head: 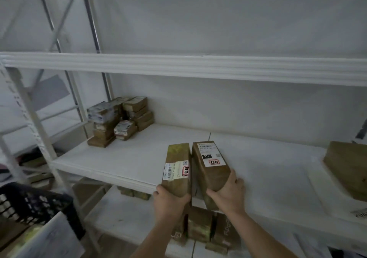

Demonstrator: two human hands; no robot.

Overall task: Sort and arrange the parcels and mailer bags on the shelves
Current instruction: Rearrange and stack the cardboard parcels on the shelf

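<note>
Two long brown cardboard parcels lie side by side at the front edge of the middle white shelf. My left hand grips the near end of the left parcel, which carries a barcode label. My right hand grips the near end of the right parcel, whose white label has a red stamp. The two parcels touch along their long sides. A stack of small brown parcels stands at the back left of the same shelf.
Another brown box sits at the shelf's right end. More parcels lie on the lower shelf under my arms. A black plastic crate stands at the lower left. An upper shelf beam runs above.
</note>
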